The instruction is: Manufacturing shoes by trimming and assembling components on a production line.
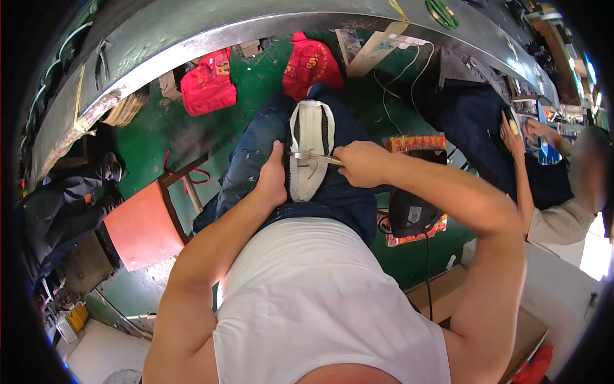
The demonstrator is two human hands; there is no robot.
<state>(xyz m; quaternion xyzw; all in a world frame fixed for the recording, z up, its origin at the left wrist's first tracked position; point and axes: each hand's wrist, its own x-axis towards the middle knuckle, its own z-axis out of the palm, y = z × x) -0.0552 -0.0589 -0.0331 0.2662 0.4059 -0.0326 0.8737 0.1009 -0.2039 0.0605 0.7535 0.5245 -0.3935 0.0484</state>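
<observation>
A shoe (311, 121) with a pale, whitish underside and a dark border along its edge lies lengthwise between my thighs. My left hand (273, 176) grips its left side, with the thumb along the edge and the other fingers mostly hidden. In my right hand (363, 164), fingers closed round the light handle, is a hammer (306, 155). Its metal head is over the middle of the pale underside; whether it touches cannot be told. My legs (246, 150) are in worn blue jeans.
A metal-edged workbench (211, 29) curves across the far side. Two red bags (210, 83) lie on the green floor under it. An orange-pink seat (146, 225) stands at left. A black bag (412, 214) is at right, near a co-worker's arm (523, 173) and white cables (385, 96).
</observation>
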